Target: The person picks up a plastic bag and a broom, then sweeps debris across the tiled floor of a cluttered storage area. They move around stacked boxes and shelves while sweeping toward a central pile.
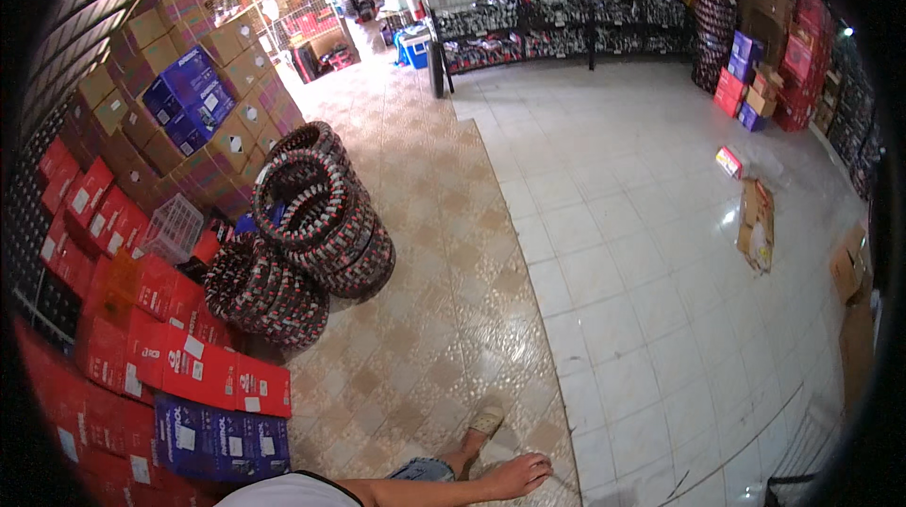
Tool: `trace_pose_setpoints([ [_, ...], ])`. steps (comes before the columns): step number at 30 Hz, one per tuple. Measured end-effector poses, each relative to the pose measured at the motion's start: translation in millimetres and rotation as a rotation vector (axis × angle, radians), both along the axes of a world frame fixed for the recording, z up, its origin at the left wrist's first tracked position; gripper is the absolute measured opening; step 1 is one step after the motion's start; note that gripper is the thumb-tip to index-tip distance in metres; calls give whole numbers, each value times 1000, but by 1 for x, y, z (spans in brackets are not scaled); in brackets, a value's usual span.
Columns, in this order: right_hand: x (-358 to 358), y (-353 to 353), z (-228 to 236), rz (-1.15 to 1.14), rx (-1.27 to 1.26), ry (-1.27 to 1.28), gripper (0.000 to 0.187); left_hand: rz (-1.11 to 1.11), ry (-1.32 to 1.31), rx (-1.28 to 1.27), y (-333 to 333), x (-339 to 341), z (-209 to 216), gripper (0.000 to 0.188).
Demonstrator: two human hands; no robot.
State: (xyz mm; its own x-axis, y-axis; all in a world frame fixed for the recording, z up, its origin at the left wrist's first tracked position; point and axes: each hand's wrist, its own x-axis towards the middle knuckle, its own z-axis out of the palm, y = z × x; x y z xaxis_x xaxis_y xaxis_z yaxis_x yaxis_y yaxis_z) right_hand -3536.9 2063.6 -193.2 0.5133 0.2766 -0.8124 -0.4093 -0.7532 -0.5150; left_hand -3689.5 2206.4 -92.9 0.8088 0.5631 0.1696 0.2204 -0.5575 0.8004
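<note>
My left hand hangs low at the bottom edge, in front of my bare leg, with its fingers loosely bent and nothing visible in them. The forearm comes from the white sleeve at lower left. No right hand shows. Beyond the hand, my foot in a light shoe stands on the patterned brown tiles. Nearest on the left is a pile of red boxes with blue boxes below. Past them stand stacks of tyres, and a shorter tyre stack sits closer.
Brown cartons rise high at the left, beside a white plastic crate. White tiles spread to the right, with a flattened carton on them. Stocked shelves line the back; a blue cooler stands near the doorway.
</note>
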Motion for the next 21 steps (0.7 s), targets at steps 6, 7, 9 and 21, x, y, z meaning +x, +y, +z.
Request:
trace_pose_setpoints([
  [6, 5, 146, -19, -240, 165, 347, 20, -20, 126, -68, 84, 27, 11, 23],
  [7, 3, 156, -20, -304, 189, 417, 20, -11, 64, -147, 101, 29, 17, 19],
  [9, 1, 169, -22, -438, 286, 591, 19, -20, 89, -295, 140, 26, 23, 18],
  [21, 161, 260, 65, -354, 63, 551, 14, 153, 292, -217, 279, 15, -14, 20],
])
